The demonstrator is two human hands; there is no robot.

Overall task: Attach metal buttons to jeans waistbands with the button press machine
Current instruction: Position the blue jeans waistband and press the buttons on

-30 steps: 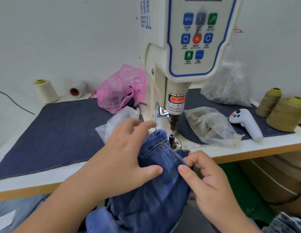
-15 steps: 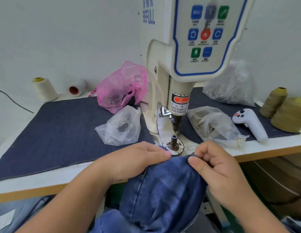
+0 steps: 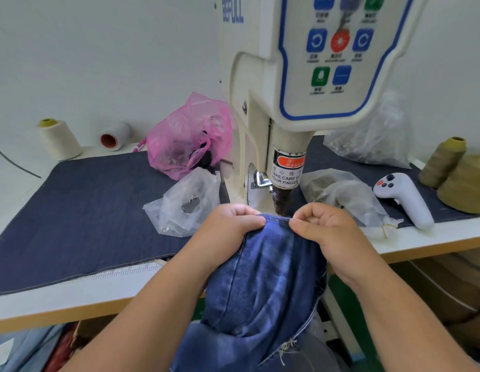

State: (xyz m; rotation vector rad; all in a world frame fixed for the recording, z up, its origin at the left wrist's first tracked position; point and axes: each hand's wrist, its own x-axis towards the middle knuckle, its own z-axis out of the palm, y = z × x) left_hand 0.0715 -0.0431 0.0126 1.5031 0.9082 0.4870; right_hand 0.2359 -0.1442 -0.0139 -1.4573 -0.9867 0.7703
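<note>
Blue jeans (image 3: 263, 277) hang from the table's front edge, their stitched waistband (image 3: 276, 218) held up under the press head. My left hand (image 3: 230, 226) pinches the waistband on its left side and my right hand (image 3: 324, 226) pinches it on the right, a short stretch of band taut between them. The cream button press machine (image 3: 287, 89) towers behind, its dark punch (image 3: 280, 202) just above the band. The lower die is hidden by the denim and my hands.
A dark denim mat (image 3: 80, 213) covers the table. Clear bags (image 3: 185, 202) (image 3: 346, 197) flank the machine, with a pink bag (image 3: 190, 140) behind. A white handheld controller (image 3: 405, 200) and thread cones (image 3: 464, 183) (image 3: 59, 139) sit at the sides.
Both hands moved the waistband forward from the table edge to under the punch, covering the lower die. The view came closer to the machine.
</note>
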